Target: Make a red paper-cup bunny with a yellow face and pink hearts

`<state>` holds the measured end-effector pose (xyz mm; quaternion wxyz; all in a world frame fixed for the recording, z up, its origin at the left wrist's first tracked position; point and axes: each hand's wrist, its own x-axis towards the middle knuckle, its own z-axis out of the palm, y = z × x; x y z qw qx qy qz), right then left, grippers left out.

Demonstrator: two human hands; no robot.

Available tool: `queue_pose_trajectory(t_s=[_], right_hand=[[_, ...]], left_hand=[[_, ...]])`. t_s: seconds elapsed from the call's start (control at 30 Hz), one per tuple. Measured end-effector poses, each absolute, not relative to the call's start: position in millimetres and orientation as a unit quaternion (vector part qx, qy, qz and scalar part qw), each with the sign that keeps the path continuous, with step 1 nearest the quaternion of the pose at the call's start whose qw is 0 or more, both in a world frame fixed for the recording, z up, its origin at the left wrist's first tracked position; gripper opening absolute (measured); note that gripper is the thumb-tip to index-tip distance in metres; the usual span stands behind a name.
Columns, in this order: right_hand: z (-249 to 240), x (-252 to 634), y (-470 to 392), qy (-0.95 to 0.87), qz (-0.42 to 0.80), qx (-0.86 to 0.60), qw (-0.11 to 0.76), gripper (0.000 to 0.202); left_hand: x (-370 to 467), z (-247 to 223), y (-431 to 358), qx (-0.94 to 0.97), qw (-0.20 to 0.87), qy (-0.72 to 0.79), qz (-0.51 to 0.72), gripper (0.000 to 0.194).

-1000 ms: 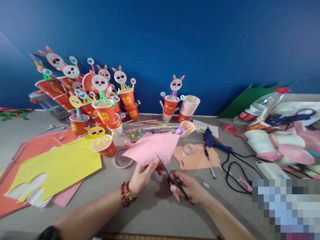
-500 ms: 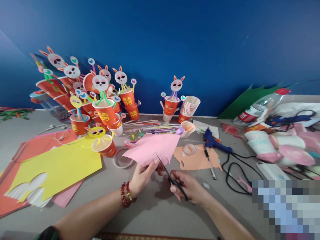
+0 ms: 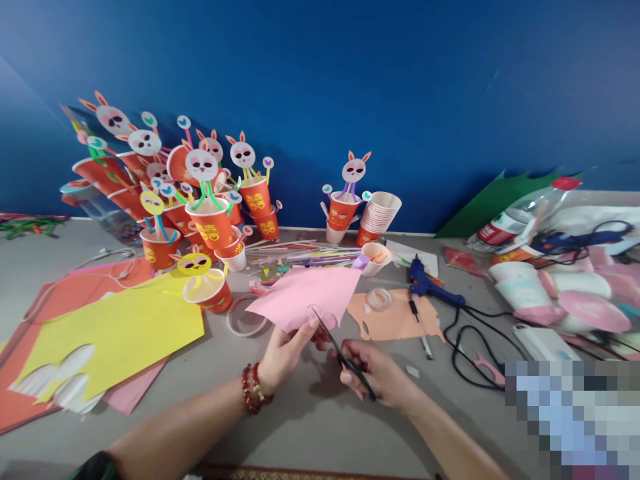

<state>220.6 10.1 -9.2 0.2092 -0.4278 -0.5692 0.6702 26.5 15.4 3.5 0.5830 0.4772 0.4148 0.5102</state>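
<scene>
My left hand (image 3: 287,353), with red bead bracelets on the wrist, pinches the near edge of a pink sheet of paper (image 3: 305,290) held above the table. Small circles are drawn on the sheet near that edge. Closed round the handles of black scissors (image 3: 357,373) is my right hand (image 3: 377,377). The scissor blades lie at the paper's near edge, beside the drawn circles and close to my left fingertips. Part of the left fingers is hidden behind the paper.
Red paper cups with rabbit faces (image 3: 210,223) crowd the back left. Yellow paper (image 3: 135,333) lies at left. To the right are orange paper (image 3: 395,317), a tape roll (image 3: 379,299), a blue glue gun (image 3: 433,287) with black cable, and a plastic bottle (image 3: 530,213).
Almost nothing differs. Both hands, the paper and the scissors keep their places; the whole view has shifted very slightly.
</scene>
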Motion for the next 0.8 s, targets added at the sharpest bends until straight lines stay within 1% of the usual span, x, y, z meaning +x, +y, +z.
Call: queue_pose_trajectory(t_s=[0.47, 0.63, 0.8], right_hand=[[-12.1, 220.6, 9.0, -0.563, 0.663, -0.439, 0.226, 0.06], [-10.7, 222.0, 9.2, -0.559, 0.668, -0.436, 0.227, 0.06], [-6.2, 222.0, 10.0, -0.557, 0.677, -0.424, 0.228, 0.061]], left_hand=[[27.7, 3.5, 12.7, 0.447, 0.601, 0.41, 0.521, 0.034], [26.0, -1.4, 12.8, 0.419, 0.622, 0.393, 0.532, 0.04], [25.4, -4.4, 12.5, 0.427, 0.618, 0.387, 0.535, 0.034]])
